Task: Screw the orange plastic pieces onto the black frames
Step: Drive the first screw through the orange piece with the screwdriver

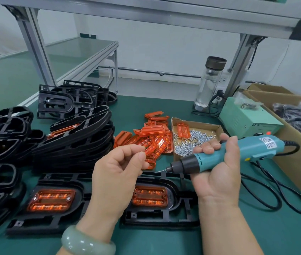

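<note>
The orange piece [149,196] is lying seated in the recess of the black frame [164,219], long axis running left to right, and no screw heads are being made out at its ends; it is being judged not yet fastened. Above this frame, the right hand [217,173] is being wrapped firmly round a teal electric screwdriver [238,150], whose bit [161,170] is being pointed left over the frame's far rim, clear of the piece. The piece is therefore lying below and on the near side of the bit, and the driver will need tipping toward upright. The left hand [116,173] is being held over the frame's left end, fingers curled, thumb and forefinger pressed together; whether a screw is being pinched cannot be told. Left of the frame, a second frame [35,222] is showing its orange insert [51,199] with two screw heads in place. Beyond the frame, loose orange pieces [151,137] are lying heaped beside a cardboard tray [217,128] of screws [192,142]. Beyond and left, stacked frames [72,144] are being stored. All is resting on a green mat [256,236] under an aluminium rack [35,43], against a white wall.
</note>
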`<act>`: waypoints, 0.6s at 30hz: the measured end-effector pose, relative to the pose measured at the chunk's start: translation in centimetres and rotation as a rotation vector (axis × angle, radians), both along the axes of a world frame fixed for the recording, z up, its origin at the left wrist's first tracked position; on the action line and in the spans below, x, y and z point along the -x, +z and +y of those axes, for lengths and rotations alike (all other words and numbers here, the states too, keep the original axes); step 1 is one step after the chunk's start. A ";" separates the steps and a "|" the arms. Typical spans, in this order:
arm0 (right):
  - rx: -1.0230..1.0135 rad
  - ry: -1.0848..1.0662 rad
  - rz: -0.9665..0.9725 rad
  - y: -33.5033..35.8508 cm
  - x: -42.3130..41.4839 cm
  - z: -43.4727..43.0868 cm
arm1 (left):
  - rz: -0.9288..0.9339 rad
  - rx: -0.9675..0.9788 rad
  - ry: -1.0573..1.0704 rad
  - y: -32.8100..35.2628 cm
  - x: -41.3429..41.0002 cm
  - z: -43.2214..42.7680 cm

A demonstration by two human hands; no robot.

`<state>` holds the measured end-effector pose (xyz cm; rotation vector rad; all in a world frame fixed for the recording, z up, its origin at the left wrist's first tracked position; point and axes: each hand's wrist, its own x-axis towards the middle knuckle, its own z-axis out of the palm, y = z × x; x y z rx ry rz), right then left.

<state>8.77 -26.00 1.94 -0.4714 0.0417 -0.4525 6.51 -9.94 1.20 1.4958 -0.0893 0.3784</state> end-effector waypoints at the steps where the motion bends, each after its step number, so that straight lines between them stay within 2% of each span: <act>1: 0.006 0.005 -0.006 0.0 0.0 -0.1 | 0.007 0.011 -0.012 -0.1 0.0 0.0; 8: 0.001 0.009 -0.027 0.1 0.0 -0.9 | 0.011 0.095 -0.065 0.5 0.3 0.1; 18: -0.042 0.010 0.002 0.1 0.0 -0.9 | 0.182 0.158 -0.109 1.0 0.5 -0.1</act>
